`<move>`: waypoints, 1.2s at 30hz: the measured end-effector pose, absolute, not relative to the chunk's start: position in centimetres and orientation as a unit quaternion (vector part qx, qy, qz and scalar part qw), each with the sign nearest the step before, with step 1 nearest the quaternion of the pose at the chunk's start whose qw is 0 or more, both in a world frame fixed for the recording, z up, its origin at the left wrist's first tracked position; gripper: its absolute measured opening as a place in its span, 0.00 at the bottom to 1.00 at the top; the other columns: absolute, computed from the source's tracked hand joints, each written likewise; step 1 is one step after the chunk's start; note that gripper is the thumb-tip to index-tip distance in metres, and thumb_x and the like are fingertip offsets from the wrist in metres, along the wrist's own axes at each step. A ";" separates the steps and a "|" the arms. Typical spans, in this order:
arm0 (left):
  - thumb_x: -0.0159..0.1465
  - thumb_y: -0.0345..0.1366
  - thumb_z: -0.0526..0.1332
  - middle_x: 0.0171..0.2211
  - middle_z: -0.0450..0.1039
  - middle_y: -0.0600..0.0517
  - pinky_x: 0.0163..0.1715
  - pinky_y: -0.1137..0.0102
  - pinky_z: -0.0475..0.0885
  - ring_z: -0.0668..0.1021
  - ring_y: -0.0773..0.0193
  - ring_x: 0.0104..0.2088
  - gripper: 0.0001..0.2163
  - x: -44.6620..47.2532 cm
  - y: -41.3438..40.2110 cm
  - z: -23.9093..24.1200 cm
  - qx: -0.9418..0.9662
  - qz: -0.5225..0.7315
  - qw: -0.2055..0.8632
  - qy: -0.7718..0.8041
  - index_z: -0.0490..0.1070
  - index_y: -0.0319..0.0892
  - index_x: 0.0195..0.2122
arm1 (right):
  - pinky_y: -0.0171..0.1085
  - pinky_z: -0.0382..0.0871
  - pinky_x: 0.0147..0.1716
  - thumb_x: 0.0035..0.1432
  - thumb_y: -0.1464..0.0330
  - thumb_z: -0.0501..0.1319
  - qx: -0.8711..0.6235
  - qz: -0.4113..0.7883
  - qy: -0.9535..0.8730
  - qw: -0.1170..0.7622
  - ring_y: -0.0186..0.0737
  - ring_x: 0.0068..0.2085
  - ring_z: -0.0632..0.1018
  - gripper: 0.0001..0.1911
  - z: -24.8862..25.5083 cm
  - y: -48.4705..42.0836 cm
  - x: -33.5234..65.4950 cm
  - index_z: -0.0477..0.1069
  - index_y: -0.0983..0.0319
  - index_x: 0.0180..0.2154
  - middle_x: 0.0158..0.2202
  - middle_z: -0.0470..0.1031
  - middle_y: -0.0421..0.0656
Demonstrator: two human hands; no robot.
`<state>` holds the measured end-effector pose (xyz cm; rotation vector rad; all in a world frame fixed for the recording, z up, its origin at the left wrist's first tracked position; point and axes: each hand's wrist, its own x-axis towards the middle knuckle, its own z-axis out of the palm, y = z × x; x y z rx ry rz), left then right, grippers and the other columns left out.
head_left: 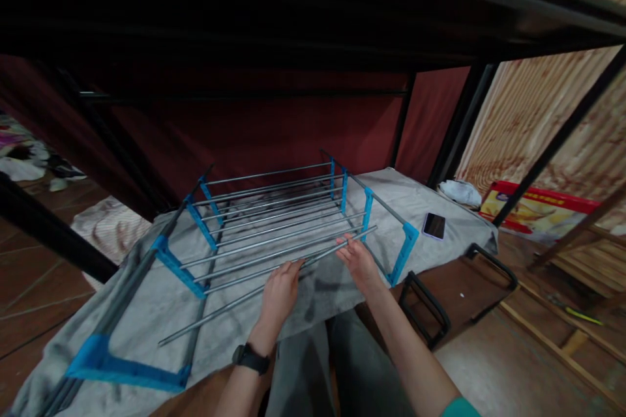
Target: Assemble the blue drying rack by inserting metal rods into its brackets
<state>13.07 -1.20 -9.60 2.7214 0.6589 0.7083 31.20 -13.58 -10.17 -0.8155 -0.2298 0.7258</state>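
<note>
A thin grey metal rod (220,310) slants across the front of a half-built rack, its left end low over the grey cloth and its right end near a blue bracket. My left hand (281,288) has its fingers closed over the rod's middle. Further right, my right hand (358,260) pinches the same rod between thumb and fingers. Behind it lies the rack (343,189), with several parallel rods running between blue plastic brackets on two side poles. One blue bracket (403,253) stands right of my right hand; another blue bracket (132,368) is at the front left.
Grey cloth (323,296) covers the surface under the rack. A phone (434,226) lies to the right. Overhead runs a dark bunk frame (313,13) with black posts. A brown folding table or chair (460,296) stands at right, near a red and yellow box (538,208).
</note>
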 end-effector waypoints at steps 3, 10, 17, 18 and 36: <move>0.66 0.30 0.49 0.41 0.77 0.44 0.43 0.63 0.69 0.78 0.54 0.41 0.19 12.8 -1.7 -9.9 0.942 0.228 0.096 0.225 0.72 0.46 0.55 | 0.40 0.75 0.43 0.50 0.62 0.69 -0.395 0.346 -0.102 0.845 0.40 0.41 0.80 0.14 -10.6 -13.2 30.7 0.72 0.58 0.38 0.39 0.80 0.42; 0.65 0.29 0.52 0.41 0.77 0.44 0.46 0.61 0.67 0.77 0.53 0.41 0.18 7.8 0.2 -10.6 0.929 0.225 0.030 0.292 0.72 0.46 0.53 | 0.37 0.78 0.39 0.54 0.64 0.68 -0.430 0.311 -0.038 0.847 0.36 0.35 0.79 0.08 -12.5 -13.1 32.4 0.70 0.58 0.32 0.33 0.78 0.40; 0.66 0.35 0.53 0.40 0.78 0.44 0.43 0.61 0.66 0.77 0.52 0.42 0.13 4.9 1.8 -11.5 0.922 0.237 0.061 0.299 0.75 0.45 0.47 | 0.37 0.78 0.39 0.57 0.68 0.64 -0.435 0.366 -0.033 0.822 0.36 0.35 0.79 0.04 -13.6 -12.0 31.9 0.70 0.58 0.31 0.32 0.79 0.41; 0.67 0.35 0.53 0.40 0.78 0.45 0.43 0.61 0.66 0.77 0.52 0.42 0.13 5.2 1.8 -11.5 0.924 0.238 0.064 0.294 0.75 0.45 0.47 | 0.37 0.78 0.40 0.56 0.68 0.64 -0.429 0.383 -0.043 0.817 0.36 0.35 0.79 0.03 -13.6 -11.6 31.4 0.70 0.58 0.31 0.32 0.79 0.41; 0.62 0.45 0.62 0.46 0.72 0.44 0.52 0.53 0.69 0.74 0.53 0.50 0.16 2.9 -0.8 -12.7 0.528 0.573 0.396 0.486 0.69 0.43 0.47 | 0.46 0.76 0.49 0.53 0.67 0.69 -0.383 0.376 -0.044 0.842 0.37 0.32 0.80 0.06 -13.6 -9.7 29.6 0.73 0.61 0.28 0.28 0.80 0.40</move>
